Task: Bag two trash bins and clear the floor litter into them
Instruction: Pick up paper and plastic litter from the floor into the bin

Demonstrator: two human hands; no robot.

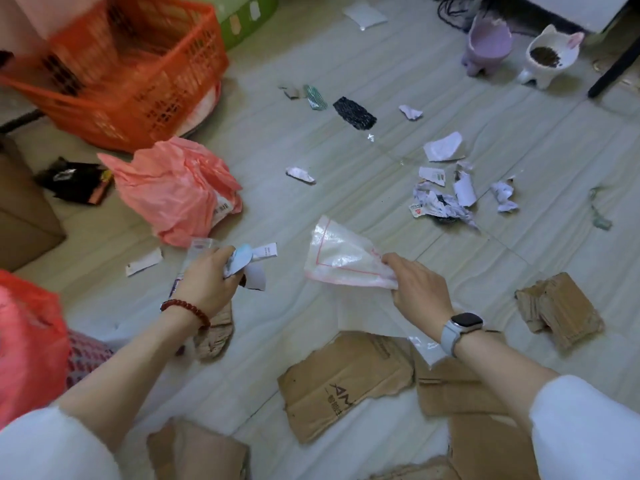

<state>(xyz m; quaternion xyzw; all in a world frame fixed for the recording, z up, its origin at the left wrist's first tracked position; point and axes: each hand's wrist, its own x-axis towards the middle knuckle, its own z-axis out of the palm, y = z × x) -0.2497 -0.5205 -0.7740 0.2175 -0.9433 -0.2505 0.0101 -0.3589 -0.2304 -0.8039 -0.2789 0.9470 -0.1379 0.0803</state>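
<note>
My left hand [207, 280] is closed around a bunch of paper scraps and wrappers [247, 263], held just above the tiled floor. My right hand [417, 284] pinches the corner of a clear zip bag with a red seal line [341, 256], lifted off the floor. A red-bagged bin [26, 337] sits at the left edge beside my left arm. A crumpled pink plastic bag [176, 188] lies on the floor beyond my left hand. Torn paper scraps [446, 199] are scattered to the right, and torn cardboard pieces [343, 382] lie under my arms.
An orange plastic crate [131, 74] stands at the back left, a brown box [24, 216] at the left edge. Two pet bowls [519, 53] stand at the back right by a black furniture leg. More cardboard [559, 310] lies at right, black litter [355, 112] mid-floor.
</note>
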